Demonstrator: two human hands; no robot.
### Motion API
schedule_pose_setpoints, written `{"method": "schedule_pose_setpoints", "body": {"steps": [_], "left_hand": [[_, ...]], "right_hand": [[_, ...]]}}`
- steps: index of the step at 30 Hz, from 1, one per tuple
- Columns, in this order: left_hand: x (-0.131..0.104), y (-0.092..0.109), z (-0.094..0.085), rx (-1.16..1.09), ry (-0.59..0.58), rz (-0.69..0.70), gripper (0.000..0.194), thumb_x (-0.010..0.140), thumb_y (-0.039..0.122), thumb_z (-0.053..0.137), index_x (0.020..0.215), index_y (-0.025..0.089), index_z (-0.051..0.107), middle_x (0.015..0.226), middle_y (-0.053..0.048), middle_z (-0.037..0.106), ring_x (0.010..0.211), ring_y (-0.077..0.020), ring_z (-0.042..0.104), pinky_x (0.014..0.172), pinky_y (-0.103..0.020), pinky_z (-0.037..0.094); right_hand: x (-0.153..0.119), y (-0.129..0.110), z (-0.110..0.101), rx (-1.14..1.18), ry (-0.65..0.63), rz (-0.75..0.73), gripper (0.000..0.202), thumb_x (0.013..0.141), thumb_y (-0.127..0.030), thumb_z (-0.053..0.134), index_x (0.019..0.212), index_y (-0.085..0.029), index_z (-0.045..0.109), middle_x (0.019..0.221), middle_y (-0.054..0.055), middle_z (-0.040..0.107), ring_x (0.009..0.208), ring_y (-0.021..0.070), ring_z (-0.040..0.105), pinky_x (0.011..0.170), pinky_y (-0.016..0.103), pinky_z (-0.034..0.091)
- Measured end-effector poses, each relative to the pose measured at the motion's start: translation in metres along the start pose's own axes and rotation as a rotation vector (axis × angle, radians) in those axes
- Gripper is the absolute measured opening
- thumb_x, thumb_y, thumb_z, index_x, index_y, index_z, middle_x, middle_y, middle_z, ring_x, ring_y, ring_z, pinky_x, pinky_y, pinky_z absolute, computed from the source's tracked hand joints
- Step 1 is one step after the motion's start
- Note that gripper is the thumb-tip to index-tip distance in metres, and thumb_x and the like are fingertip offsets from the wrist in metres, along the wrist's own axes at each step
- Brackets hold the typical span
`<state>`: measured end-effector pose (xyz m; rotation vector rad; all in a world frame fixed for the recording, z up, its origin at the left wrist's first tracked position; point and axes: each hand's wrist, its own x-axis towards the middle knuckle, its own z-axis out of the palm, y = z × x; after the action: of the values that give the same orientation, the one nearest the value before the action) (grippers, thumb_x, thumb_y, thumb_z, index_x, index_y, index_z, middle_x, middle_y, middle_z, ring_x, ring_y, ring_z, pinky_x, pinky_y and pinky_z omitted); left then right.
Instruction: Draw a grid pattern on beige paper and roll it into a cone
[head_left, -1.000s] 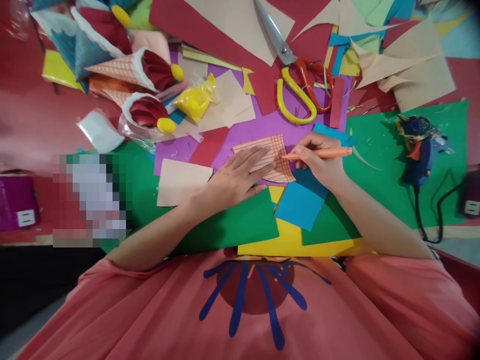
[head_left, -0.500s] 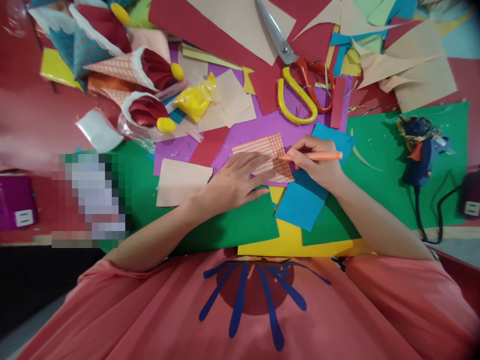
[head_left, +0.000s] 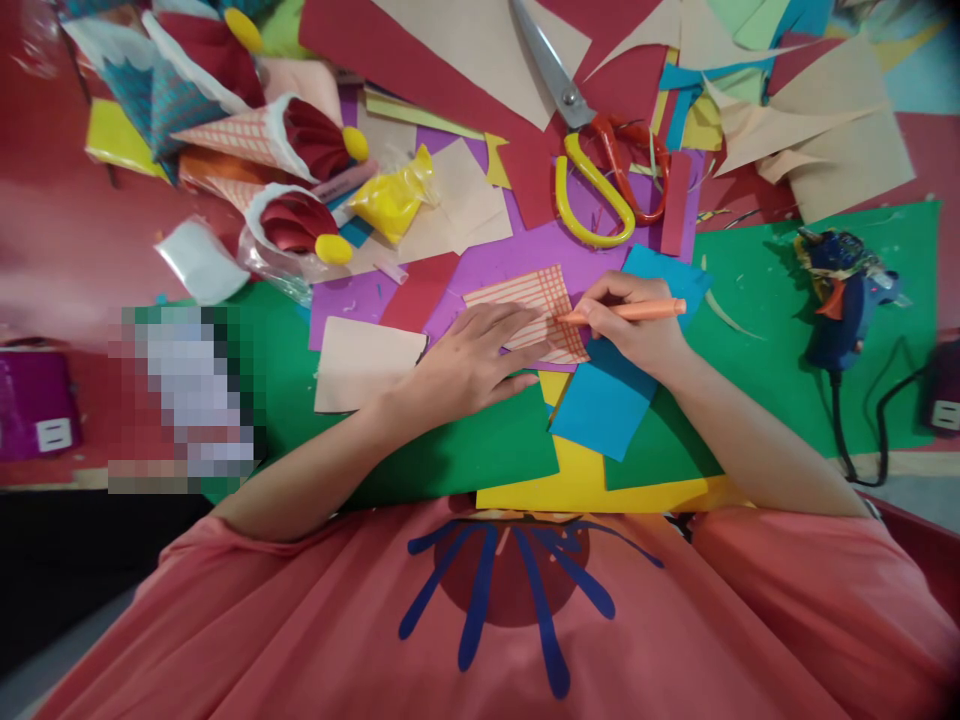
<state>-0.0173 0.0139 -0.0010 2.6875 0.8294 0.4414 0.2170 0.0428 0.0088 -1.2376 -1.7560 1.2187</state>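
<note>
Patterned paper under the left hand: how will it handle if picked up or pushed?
The paper probably flexes easily: it looks like a thin sheet, lying nearly flat. It's likely light, so a push could slide it if the left hand weren't resting on it. Lifted by one corner, it may bow a little, being unfolded and unsupported.

Red tabletop [head_left: 37, 240] is spreading underneath, light is leaving a pinkish sheen [head_left: 64, 310] at left, pale front edge [head_left: 82, 479] is showing both sides, dark area [head_left: 82, 570] is lying below left.
</note>
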Motion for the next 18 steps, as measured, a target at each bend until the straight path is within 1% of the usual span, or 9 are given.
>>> {"method": "schedule_pose_setpoints", "body": {"steps": [5, 7, 10, 13, 16, 18], "left_hand": [[-0.0001, -0.0007, -0.0011, -0.03, -0.036, -0.02, 0.041, 0.097, 0.043, 0.045, 0.131, 0.025, 0.056, 0.139, -0.017, 0.053, 0.129, -0.0324, 0.048, 0.104, -0.053, 0.042], [0.0, -0.0007, -0.0011, -0.041, -0.041, -0.027, 0.04, 0.097, 0.042, 0.045, 0.132, 0.025, 0.056, 0.14, -0.016, 0.052, 0.13, -0.032, 0.048, 0.104, -0.053, 0.042], [0.0002, -0.0004, -0.0001, -0.025, -0.029, -0.021, 0.039, 0.097, 0.042, 0.045, 0.129, 0.025, 0.058, 0.139, -0.016, 0.053, 0.129, -0.0327, 0.049, 0.103, -0.053, 0.043], [0.0002, 0.0, 0.0011, 0.025, -0.003, -0.012, 0.039, 0.096, 0.041, 0.046, 0.128, 0.022, 0.059, 0.139, -0.018, 0.053, 0.129, -0.0337, 0.05, 0.102, -0.053, 0.044], [-0.0001, -0.0001, 0.0015, 0.058, 0.0, -0.019, 0.042, 0.097, 0.04, 0.047, 0.132, 0.019, 0.055, 0.142, -0.019, 0.051, 0.132, -0.0338, 0.047, 0.105, -0.052, 0.042], [-0.0003, -0.0004, 0.0017, 0.043, -0.019, -0.027, 0.044, 0.097, 0.04, 0.046, 0.135, 0.019, 0.052, 0.142, -0.017, 0.051, 0.134, -0.0319, 0.046, 0.107, -0.051, 0.04]], "right_hand": [[0.0014, -0.0017, -0.0003, -0.026, -0.015, 0.023, 0.026, 0.077, -0.028, 0.06, 0.054, -0.018, 0.054, 0.05, -0.003, 0.054, 0.047, 0.0074, 0.044, 0.047, 0.024, 0.032], [0.0015, -0.0028, -0.0006, -0.039, -0.021, 0.026, 0.025, 0.076, -0.026, 0.06, 0.053, -0.018, 0.053, 0.049, -0.004, 0.054, 0.046, 0.0075, 0.044, 0.048, 0.024, 0.033], [0.0003, -0.0024, -0.0008, 0.01, -0.005, 0.031, 0.022, 0.077, -0.026, 0.059, 0.056, -0.018, 0.056, 0.051, -0.003, 0.056, 0.048, 0.0085, 0.048, 0.048, 0.024, 0.035], [-0.0015, 0.0015, -0.0005, 0.071, 0.048, 0.036, 0.021, 0.081, -0.027, 0.059, 0.062, -0.018, 0.058, 0.052, -0.003, 0.055, 0.048, 0.0084, 0.049, 0.048, 0.023, 0.037], [-0.0024, 0.0049, -0.0003, 0.091, 0.066, 0.023, 0.019, 0.084, -0.03, 0.06, 0.068, -0.018, 0.06, 0.053, -0.004, 0.056, 0.047, 0.0081, 0.05, 0.048, 0.023, 0.037], [-0.0022, 0.0046, -0.0004, 0.078, 0.051, 0.022, 0.018, 0.084, -0.029, 0.059, 0.07, -0.018, 0.061, 0.054, -0.004, 0.057, 0.048, 0.0083, 0.051, 0.049, 0.023, 0.038]]}}
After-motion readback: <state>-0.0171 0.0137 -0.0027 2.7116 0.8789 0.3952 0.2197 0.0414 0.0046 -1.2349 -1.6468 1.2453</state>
